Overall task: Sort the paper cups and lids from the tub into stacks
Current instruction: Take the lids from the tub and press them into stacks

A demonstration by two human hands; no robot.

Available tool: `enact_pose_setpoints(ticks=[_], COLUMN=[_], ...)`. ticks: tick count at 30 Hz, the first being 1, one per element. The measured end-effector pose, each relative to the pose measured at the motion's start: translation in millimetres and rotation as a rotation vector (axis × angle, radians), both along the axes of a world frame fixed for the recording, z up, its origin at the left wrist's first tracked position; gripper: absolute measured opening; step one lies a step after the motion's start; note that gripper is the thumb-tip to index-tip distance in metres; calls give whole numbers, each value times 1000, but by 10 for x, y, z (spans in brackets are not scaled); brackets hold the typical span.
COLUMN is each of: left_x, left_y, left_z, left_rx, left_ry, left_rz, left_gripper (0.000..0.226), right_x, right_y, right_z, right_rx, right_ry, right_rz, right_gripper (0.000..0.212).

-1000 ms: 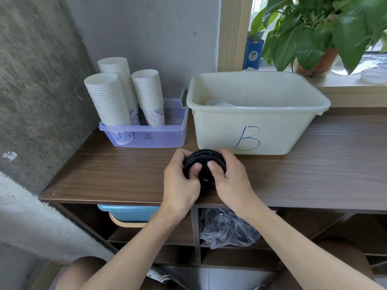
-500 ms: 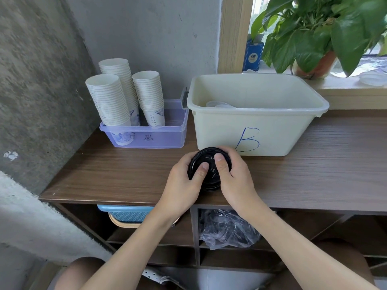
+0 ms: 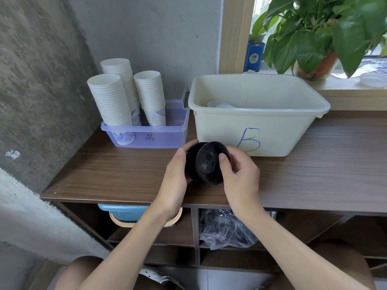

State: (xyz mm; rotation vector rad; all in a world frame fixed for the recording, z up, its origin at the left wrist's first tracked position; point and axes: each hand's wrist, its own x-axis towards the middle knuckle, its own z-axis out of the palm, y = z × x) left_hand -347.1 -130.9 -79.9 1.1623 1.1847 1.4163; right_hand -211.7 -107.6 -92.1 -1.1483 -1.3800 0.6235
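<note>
blue handwritten "B" on cream tub [image 3: 222, 135] front

black lids [image 3: 206, 164] tilted, cream tub [image 3: 219, 132] behind

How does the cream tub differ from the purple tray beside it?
The cream tub is opaque and taller; the purple tray is translucent and low. The tub shows only some pale lids inside; the tray holds three cup stacks. Both stand on the wooden top.
</note>
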Motion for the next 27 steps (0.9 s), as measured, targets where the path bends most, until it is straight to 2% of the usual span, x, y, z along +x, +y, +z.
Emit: enact_pose_setpoints(ticks=[4,8,12,14,16,19,24,27], left_x=[-28,-80,-183,-227,-269,-318,-240,-171], left_y=[-3,34,28,-4,-42,-68,-100,-86], left_z=[-32,-89,-41,14,24,-27,-66,-41], left_rx=[27,47,0,-42,-63,-55,18,65], left_ry=[38,134,-17,-148,-203,-133,31,45], left_rz=[79,197,331,333,313,307,147,137], left_gripper=[31,38,39,41,39,21,22,20], right_x=[4,16,14,-3,-17,-20,7,17], right_y=[-11,-68,-82,-75,-70,-58,-63,-68], right_z=[10,69,93,102,110,102,96,128], right_rx=[3,-18,-64,-77,-95,-138,-165,-150], right_ry=[42,133,225,203,210,194,75,108], right_rz=[-43,-83,-118,-136,-150,-136,31,171], right_gripper=[7,16,25,25,23,20,16,18])
